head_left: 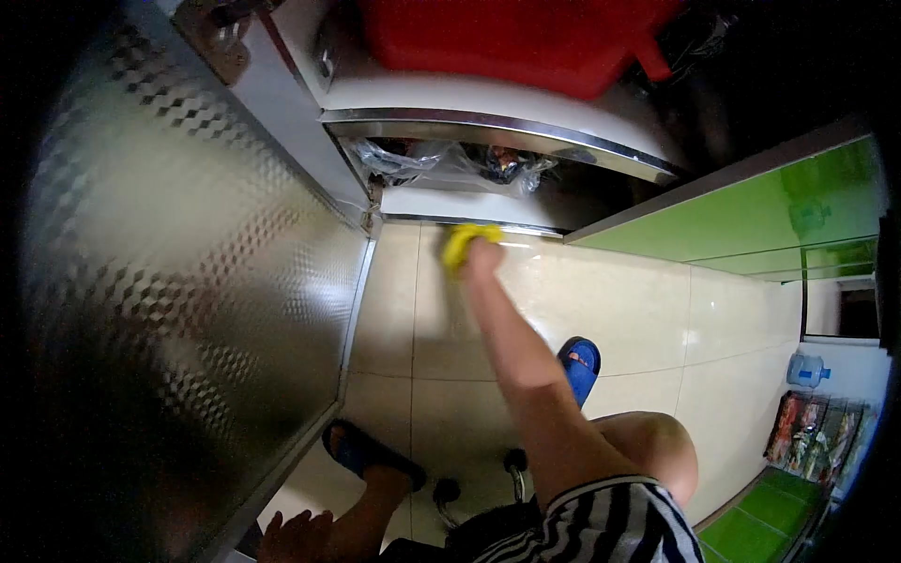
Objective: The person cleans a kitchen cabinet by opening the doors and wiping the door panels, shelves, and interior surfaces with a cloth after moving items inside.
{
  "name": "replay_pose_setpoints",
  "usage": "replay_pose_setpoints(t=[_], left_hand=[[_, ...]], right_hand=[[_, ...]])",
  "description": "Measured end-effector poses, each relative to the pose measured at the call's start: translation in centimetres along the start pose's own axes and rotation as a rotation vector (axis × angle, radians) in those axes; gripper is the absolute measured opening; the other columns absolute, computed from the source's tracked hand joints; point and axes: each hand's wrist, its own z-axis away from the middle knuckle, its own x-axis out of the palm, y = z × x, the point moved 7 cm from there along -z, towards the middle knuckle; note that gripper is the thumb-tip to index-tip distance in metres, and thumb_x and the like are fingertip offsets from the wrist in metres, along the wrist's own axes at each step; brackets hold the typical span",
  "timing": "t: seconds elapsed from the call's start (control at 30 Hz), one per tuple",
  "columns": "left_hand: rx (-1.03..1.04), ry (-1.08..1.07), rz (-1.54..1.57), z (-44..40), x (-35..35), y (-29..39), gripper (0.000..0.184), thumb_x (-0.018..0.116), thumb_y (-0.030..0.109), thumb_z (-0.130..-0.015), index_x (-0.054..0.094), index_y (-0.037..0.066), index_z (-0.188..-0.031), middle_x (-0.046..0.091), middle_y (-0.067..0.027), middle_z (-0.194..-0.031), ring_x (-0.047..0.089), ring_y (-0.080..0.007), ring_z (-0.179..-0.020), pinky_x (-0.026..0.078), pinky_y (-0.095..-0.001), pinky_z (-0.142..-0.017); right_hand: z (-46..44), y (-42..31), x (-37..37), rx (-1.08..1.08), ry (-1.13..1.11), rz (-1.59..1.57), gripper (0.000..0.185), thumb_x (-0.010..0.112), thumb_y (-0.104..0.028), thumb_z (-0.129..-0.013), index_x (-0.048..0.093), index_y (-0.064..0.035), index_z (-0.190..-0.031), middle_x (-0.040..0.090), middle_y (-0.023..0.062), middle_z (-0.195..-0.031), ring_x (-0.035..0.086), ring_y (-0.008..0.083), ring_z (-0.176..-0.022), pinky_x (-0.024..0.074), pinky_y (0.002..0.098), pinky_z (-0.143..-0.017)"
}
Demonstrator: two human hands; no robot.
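Note:
My right hand (482,255) is closed on a yellow cloth (460,246). It presses the cloth to the pale tiled floor (544,291), close to the base of an open cabinet (450,205). The hand and cloth are slightly blurred, and the fingers are partly hidden by the back of the hand. Low at the left, in shadow, my left hand (296,537) has its fingers apart and holds nothing that I can see. It is beside my lower leg, near the textured door panel.
A textured metallic cabinet door (206,281) stands open at left, a green door (741,211) at right. Plastic bags (422,159) lie inside the cabinet, under a red object (507,42). My feet wear blue slippers (580,371). A water jug (807,370) stands at far right.

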Motion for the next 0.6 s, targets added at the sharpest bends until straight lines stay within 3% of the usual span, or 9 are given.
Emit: replay_pose_setpoints(t=[0.1, 0.13, 0.17, 0.37, 0.4, 0.43, 0.47, 0.53, 0.6], left_hand=[[0.009, 0.014, 0.075, -0.7, -2.0, 0.7, 0.054, 0.029, 0.04, -0.096, 0.023, 0.015, -0.144, 0.022, -0.0101, -0.147, 0.025, -0.0242, -0.135, 0.024, -0.0427, -0.111], [-0.012, 0.008, 0.088, -1.1, -2.3, 0.5, 0.056, 0.033, 0.041, -0.094, 0.026, 0.014, -0.143, 0.026, -0.0111, -0.146, 0.028, -0.0256, -0.134, 0.025, -0.0434, -0.11], [-0.039, 0.002, 0.099, -1.6, -2.4, 0.2, 0.057, 0.037, 0.042, -0.093, 0.028, 0.013, -0.141, 0.029, -0.0121, -0.144, 0.03, -0.0269, -0.132, 0.027, -0.0442, -0.109], [-0.169, 0.001, 0.102, -3.3, -0.6, -2.9, 0.067, 0.061, 0.044, -0.081, 0.041, 0.011, -0.137, 0.048, -0.0184, -0.13, 0.044, -0.0358, -0.123, 0.03, -0.0484, -0.107], [-0.167, 0.005, 0.097, -2.8, -1.0, -2.5, 0.067, 0.061, 0.044, -0.081, 0.041, 0.011, -0.137, 0.048, -0.0184, -0.13, 0.044, -0.0358, -0.123, 0.03, -0.0484, -0.107], [-0.092, 0.014, 0.11, -1.9, -1.7, -1.3, 0.057, 0.041, 0.039, -0.091, 0.032, 0.015, -0.142, 0.034, -0.0115, -0.141, 0.038, -0.0303, -0.128, 0.028, -0.0452, -0.108], [-0.017, 0.023, 0.126, -1.3, -2.0, -0.3, 0.048, 0.021, 0.034, -0.101, 0.022, 0.018, -0.147, 0.019, -0.0047, -0.152, 0.032, -0.0247, -0.133, 0.026, -0.042, -0.109], [0.013, 0.058, 0.135, -1.0, -1.9, 0.2, 0.048, 0.022, 0.033, -0.101, 0.026, 0.017, -0.145, 0.023, -0.0058, -0.15, 0.033, -0.0253, -0.132, 0.025, -0.0419, -0.109], [0.066, 0.13, 0.149, -0.6, -2.3, 0.8, 0.047, 0.025, 0.033, -0.1, 0.032, 0.014, -0.142, 0.032, -0.008, -0.145, 0.035, -0.0264, -0.131, 0.025, -0.0418, -0.109]], right_hand=[[5.1, 4.8, 8.5, 0.043, -0.205, 0.035, 0.017, 0.052, 0.002, -0.078, 0.058, 0.0045, -0.094, 0.061, 0.0107, -0.086, 0.059, 0.0229, -0.073, 0.0492, 0.0388, -0.061], [8.2, 3.9, 10.5, 0.132, -0.307, -0.129, 0.017, 0.056, -0.001, -0.079, 0.058, 0.0054, -0.095, 0.061, 0.0115, -0.087, 0.06, 0.0233, -0.075, 0.0492, 0.0383, -0.064], [9.4, 2.9, 11.4, 0.168, -0.242, 0.043, 0.02, 0.059, -0.003, -0.079, 0.057, 0.0061, -0.096, 0.061, 0.0127, -0.09, 0.06, 0.0239, -0.075, 0.0494, 0.0383, -0.064], [5.1, -0.5, 4.5, 0.218, -0.174, 0.018, 0.024, 0.06, -0.007, -0.081, 0.056, 0.0097, -0.099, 0.062, 0.0149, -0.093, 0.062, 0.0247, -0.078, 0.051, 0.0388, -0.063], [4.3, -2.1, 2.0, 0.191, -0.118, -0.009, 0.023, 0.059, -0.007, -0.082, 0.057, 0.0088, -0.099, 0.062, 0.015, -0.093, 0.062, 0.0244, -0.078, 0.0514, 0.039, -0.062], [3.7, -4.4, -0.7, 0.117, -0.055, 0.021, 0.022, 0.058, -0.005, -0.082, 0.057, 0.0087, -0.099, 0.062, 0.0147, -0.092, 0.062, 0.0237, -0.076, 0.0513, 0.0384, -0.061], [0.3, -3.3, -2.5, 0.021, -0.043, -0.157, 0.021, 0.058, -0.007, -0.082, 0.058, 0.0089, -0.096, 0.063, 0.0143, -0.089, 0.063, 0.0237, -0.074, 0.0514, 0.038, -0.062], [-0.5, -6.4, -6.9, -0.083, 0.131, -0.073, 0.025, 0.064, -0.014, -0.08, 0.061, 0.0083, -0.091, 0.066, 0.0135, -0.082, 0.063, 0.0241, -0.07, 0.0509, 0.0358, -0.062], [0.2, -10.2, -9.2, -0.362, 0.204, 0.266, 0.027, 0.068, -0.014, -0.076, 0.062, 0.007, -0.092, 0.067, 0.016, -0.079, 0.064, 0.0304, -0.07, 0.0511, 0.036, -0.064]])
